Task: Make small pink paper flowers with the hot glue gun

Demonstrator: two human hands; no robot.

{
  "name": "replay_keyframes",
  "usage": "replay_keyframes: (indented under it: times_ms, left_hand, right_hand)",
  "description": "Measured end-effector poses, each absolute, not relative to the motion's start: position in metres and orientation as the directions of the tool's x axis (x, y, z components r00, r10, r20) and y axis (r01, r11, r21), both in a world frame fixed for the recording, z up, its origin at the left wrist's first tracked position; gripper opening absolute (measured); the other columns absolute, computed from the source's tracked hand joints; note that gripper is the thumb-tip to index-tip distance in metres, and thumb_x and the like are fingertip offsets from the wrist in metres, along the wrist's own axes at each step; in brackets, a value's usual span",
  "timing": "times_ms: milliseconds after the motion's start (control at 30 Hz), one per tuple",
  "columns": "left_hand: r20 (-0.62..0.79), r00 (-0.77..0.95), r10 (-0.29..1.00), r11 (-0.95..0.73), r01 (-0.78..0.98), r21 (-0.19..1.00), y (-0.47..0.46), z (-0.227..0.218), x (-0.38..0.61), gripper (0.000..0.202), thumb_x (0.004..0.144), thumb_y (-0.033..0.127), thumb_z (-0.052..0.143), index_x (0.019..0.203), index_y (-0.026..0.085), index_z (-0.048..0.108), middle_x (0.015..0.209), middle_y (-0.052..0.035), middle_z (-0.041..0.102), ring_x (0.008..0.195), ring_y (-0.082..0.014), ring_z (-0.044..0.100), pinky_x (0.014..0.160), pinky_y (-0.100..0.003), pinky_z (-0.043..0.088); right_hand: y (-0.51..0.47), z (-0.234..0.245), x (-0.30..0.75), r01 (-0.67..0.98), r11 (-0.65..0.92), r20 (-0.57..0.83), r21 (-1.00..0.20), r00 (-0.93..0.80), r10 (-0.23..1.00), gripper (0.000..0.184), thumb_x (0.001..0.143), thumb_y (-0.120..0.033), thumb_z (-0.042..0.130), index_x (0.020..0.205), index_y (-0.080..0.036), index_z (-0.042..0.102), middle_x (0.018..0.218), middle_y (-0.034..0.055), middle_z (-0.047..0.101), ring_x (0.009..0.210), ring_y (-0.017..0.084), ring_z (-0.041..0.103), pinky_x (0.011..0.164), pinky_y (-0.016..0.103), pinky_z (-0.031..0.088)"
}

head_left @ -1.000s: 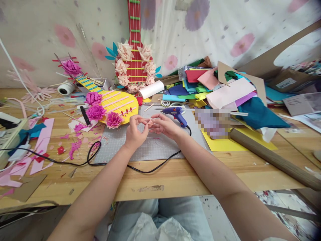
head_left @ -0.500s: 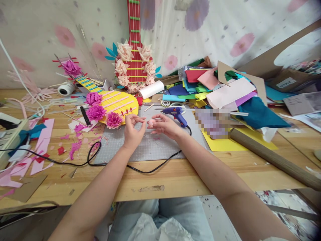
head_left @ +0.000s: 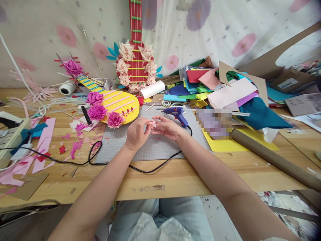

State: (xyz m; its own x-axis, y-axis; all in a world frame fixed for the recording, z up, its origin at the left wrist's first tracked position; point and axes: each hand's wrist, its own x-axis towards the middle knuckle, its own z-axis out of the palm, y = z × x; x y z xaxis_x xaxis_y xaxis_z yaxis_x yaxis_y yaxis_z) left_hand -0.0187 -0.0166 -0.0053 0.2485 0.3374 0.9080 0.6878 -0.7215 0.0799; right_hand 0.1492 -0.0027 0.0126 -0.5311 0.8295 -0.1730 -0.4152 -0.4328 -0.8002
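A big wooden table [head_left: 200, 182] is under the hands. Right below them is a grey mat [head_left: 150, 152]. A red toy guitar [head_left: 137, 72] stands past the hands. A yellow toy guitar [head_left: 134, 112] is just past the left hand [head_left: 137, 134], which pinches. The right hand [head_left: 167, 128] has bent fingers. A blue glue gun [head_left: 178, 116] lies just past it. Between the hands, the fingers of both hold a tiny pink piece [head_left: 153, 124].

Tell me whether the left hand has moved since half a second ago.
Yes. Against the grey cutting mat, the left hand has shifted slightly right, closing the gap to the pink piece at the right hand.
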Motion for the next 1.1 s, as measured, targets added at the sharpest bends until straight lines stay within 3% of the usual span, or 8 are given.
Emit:
replay_keyframes:
  times_ms: [233, 533, 933, 1100]
  left_hand:
    - [0.915, 0.281, 0.29, -0.714, 0.7, 0.011, -0.0172, -0.0032, -0.019, 0.027, 0.083, 0.012, 0.053, 0.106, 0.022, 0.042, 0.087, -0.0016, 0.065, 0.088, -0.0155, 0.067, 0.08, -0.033, 0.055]
    - [0.918, 0.207, 0.337, -0.655, 0.752, 0.071, -0.0146, -0.0094, -0.0181, 0.018, 0.084, 0.014, 0.052, 0.099, 0.021, 0.045, 0.083, -0.0017, 0.064, 0.087, -0.0166, 0.067, 0.08, -0.035, 0.055]
    - [0.919, 0.227, 0.322, -0.661, 0.749, 0.047, -0.0148, -0.0084, -0.0177, 0.022, 0.083, 0.013, 0.053, 0.102, 0.021, 0.045, 0.081, -0.0007, 0.064, 0.085, -0.0167, 0.067, 0.08, -0.033, 0.054]
    - [0.894, 0.217, 0.392, -0.645, 0.757, 0.099, -0.0138, -0.0111, -0.0179, 0.016, 0.084, 0.016, 0.051, 0.099, 0.021, 0.047, 0.081, -0.0015, 0.065, 0.085, -0.0172, 0.067, 0.081, -0.035, 0.055]
  right_hand:
    - [-0.002, 0.0113, 0.1493, -0.421, -0.43, -0.165, -0.798, -0.534, 0.829, 0.034, 0.07, -0.008, 0.068, 0.097, -0.019, 0.052, 0.083, -0.0013, 0.069, 0.075, 0.012, 0.068, 0.068, 0.028, 0.06]
    - [-0.0016, 0.0082, 0.1475, -0.449, -0.395, -0.14, -0.801, -0.502, 0.854, 0.038, 0.065, -0.004, 0.068, 0.096, -0.02, 0.053, 0.081, -0.003, 0.068, 0.074, 0.012, 0.067, 0.067, 0.029, 0.061]
    - [-0.0028, 0.0092, 0.1446, -0.452, -0.366, -0.102, -0.814, -0.509, 0.855, 0.039, 0.063, -0.005, 0.073, 0.092, -0.02, 0.053, 0.084, -0.0039, 0.069, 0.074, 0.011, 0.067, 0.066, 0.027, 0.061]
    - [-0.0024, 0.0089, 0.1441, -0.451, -0.361, -0.105, -0.816, -0.499, 0.86, 0.038, 0.064, -0.004, 0.072, 0.092, -0.02, 0.053, 0.083, -0.0037, 0.067, 0.073, 0.011, 0.066, 0.066, 0.028, 0.061]
